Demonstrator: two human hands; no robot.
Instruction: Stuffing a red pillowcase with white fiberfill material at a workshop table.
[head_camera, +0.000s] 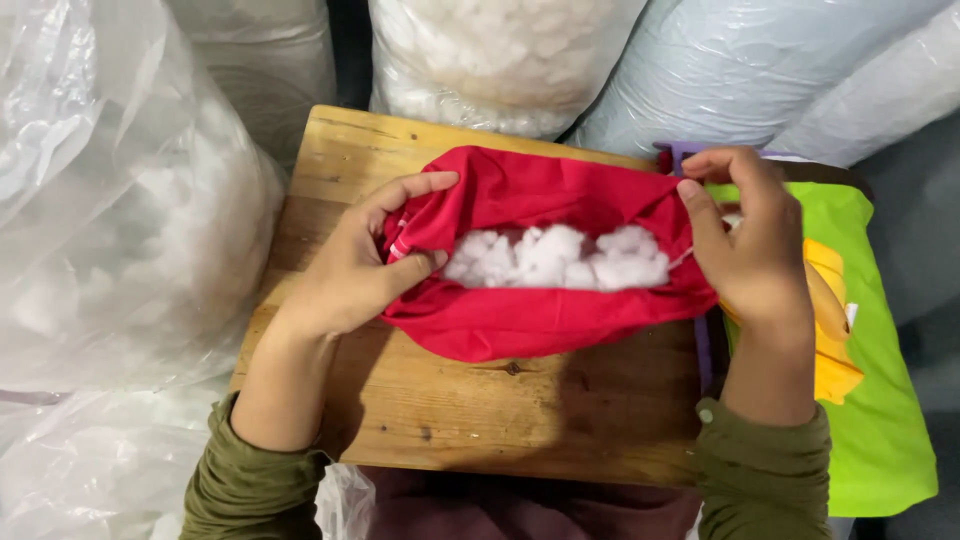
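Between both hands' fingers (415, 187), the stuffed red cover (545, 320) gapes open.

Setting is taken to be a small stuffing or sewing workshop. A worn wooden board (520, 410) is used as the bench, hemmed in by large clear plastic sacks (120, 200) of white fibre filling (packed tight on three sides). A finished green cushion cover (880, 400) is laid beside it.

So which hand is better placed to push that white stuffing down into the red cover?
Probably the left hand: its thumb lies at the opening beside the stuffing, while the right hand pinches the red cover at its far end.
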